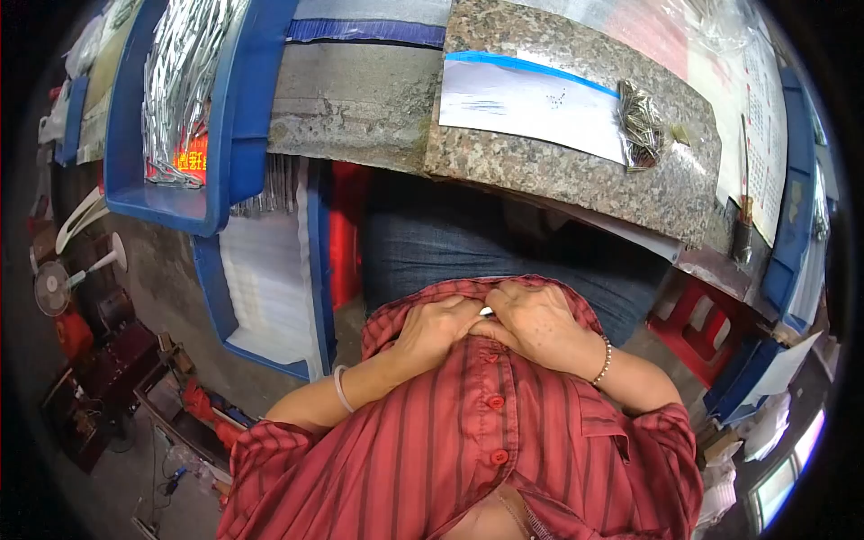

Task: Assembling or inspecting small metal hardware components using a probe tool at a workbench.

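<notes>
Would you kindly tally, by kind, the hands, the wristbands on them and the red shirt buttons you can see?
Hands: 2, the left hand and the right hand, both at the red striped shirt
Wristbands: 2, a pale bangle and a beaded bracelet
Shirt buttons: 3, e.g.
Total: 7
</notes>
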Demonstrator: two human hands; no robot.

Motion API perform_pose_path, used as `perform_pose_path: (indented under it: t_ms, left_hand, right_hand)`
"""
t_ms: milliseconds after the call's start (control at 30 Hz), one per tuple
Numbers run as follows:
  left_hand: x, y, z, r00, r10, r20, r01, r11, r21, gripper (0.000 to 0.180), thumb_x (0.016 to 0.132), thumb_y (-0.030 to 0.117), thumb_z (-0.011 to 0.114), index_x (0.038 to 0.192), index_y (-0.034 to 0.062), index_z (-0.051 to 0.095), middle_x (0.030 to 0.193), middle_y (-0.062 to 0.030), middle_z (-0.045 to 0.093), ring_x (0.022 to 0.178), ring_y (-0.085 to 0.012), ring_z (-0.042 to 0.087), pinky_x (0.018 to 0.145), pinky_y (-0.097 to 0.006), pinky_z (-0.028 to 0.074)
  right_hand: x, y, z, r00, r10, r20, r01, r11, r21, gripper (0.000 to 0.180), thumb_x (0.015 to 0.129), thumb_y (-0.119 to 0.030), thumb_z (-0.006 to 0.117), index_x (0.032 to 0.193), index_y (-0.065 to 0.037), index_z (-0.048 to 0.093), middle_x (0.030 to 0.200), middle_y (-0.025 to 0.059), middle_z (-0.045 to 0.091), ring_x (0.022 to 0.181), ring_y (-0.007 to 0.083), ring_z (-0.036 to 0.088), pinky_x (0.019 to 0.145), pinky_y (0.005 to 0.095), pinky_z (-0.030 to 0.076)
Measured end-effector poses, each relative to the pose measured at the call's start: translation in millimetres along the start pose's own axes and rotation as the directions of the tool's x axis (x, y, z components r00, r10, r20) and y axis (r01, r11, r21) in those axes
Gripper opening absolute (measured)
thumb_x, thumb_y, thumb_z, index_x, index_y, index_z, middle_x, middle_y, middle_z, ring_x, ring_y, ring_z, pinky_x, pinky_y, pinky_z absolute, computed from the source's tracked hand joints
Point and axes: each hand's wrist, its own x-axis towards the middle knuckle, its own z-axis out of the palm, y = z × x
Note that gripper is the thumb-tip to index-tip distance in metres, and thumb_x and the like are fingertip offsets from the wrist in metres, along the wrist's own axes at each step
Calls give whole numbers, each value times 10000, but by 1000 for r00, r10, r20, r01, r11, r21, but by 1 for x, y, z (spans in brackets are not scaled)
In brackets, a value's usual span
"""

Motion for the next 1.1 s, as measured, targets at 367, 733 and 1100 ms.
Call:
perform_pose_path:
  t_ms: [367, 733, 1100]
  left_hand:
    - [2, 1, -4, 997, -40, 69, 34, 995, 89, 117, 846, 108, 598, 928, 26, 609, 778, -145, 579, 703, -319, 593, 592, -384, 471]
    - [4, 2, -3, 998, 62, -23, -61, 998, 32, 176, 705, 3, 641, 849, 42, 546, 730, -112, 544, 621, -313, 575, 484, -406, 446]
    - [7, 2, -1, 999, 34, -33, -34, 999, -3, 107, 754, 14, 616, 838, 39, 554, 718, -110, 548, 605, -315, 575, 472, -398, 443]
  right_hand:
    - [3, 5, -1, 999, 3, 41, -6, 996, 87, 301, 865, -335, 591, 868, -34, 594, 827, 135, 585, 767, 325, 605, 638, 422, 468]
    - [-5, 4, 14, 995, 17, -101, -16, 1000, 9, 308, 848, -369, 609, 842, -62, 587, 781, 101, 577, 618, 286, 602, 499, 393, 436]
    - [-2, 3, 9, 997, 4, -77, -7, 1000, -30, 331, 840, -371, 620, 821, -44, 572, 758, 103, 558, 587, 271, 602, 487, 383, 433]
